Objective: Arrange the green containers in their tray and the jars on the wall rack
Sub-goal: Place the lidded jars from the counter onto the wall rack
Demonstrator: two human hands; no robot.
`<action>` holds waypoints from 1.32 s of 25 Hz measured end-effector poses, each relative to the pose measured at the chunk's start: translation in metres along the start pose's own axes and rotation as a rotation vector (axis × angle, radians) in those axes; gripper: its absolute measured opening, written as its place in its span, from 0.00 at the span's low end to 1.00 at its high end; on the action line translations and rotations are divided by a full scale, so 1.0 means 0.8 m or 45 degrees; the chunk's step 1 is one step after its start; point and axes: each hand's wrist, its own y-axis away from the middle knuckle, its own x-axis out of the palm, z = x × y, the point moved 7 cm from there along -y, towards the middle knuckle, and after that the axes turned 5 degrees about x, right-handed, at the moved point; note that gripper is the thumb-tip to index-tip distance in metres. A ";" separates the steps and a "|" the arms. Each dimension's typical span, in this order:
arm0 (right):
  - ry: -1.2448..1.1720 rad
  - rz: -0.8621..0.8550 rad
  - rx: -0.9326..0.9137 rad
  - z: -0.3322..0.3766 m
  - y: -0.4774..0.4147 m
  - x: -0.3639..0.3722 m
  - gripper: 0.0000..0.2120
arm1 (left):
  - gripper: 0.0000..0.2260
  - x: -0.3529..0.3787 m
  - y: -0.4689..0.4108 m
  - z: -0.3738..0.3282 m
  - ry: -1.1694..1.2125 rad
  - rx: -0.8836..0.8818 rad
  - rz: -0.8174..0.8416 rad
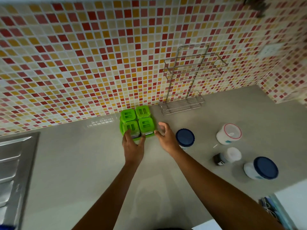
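Several green-lidded containers stand in a two-by-two block inside a green tray on the grey counter, close to the tiled wall. My left hand grips the front-left container. My right hand hovers beside the tray's right edge with fingers spread, holding nothing. A two-shelf wire wall rack hangs on the tiles with nothing on its shelves. A blue-lidded jar stands right of my right hand. Further right sit a red-rimmed white jar, a small white-capped jar and another blue-lidded jar.
A steel sink drainboard occupies the left of the counter. A wall socket sits on the right-hand tiled wall. The counter's front edge runs along the lower right, with a drawer of items below it.
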 end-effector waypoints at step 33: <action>0.066 0.279 -0.236 -0.086 -0.024 -0.173 0.46 | 0.23 0.219 0.089 -0.090 0.629 -0.299 0.025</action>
